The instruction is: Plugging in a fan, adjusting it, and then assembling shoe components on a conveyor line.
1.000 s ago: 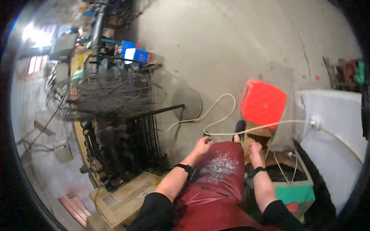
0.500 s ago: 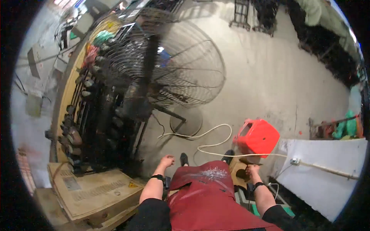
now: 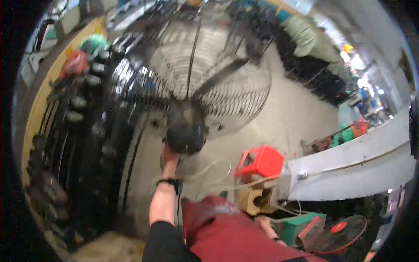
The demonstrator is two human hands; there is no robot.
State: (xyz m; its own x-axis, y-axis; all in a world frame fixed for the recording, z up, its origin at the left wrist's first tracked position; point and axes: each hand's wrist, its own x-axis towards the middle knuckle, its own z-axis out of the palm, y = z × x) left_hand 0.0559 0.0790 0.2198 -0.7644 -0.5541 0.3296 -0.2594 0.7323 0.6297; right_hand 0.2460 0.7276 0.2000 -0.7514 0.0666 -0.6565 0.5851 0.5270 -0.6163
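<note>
Touching the fan point(image 3: 186, 126) over grey floor point(image 3: 301, 111) near a red stool point(image 3: 267, 164), the left hand point(image 3: 170, 156) is partly hidden, its grip unclear.

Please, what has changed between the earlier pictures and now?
The left grip has reached forward and up to the fan motor, seemingly touching it; a firm hold is unclear. The right grip has drawn back toward the green box. The head view shifted. The red stool remains beside the brown box.

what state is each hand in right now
Left hand: at the dark, rounded fan motor housing; partly hidden, grip cannot be told.
Right hand: beside the green, boxy container; too blurred to tell open or closed.
</note>
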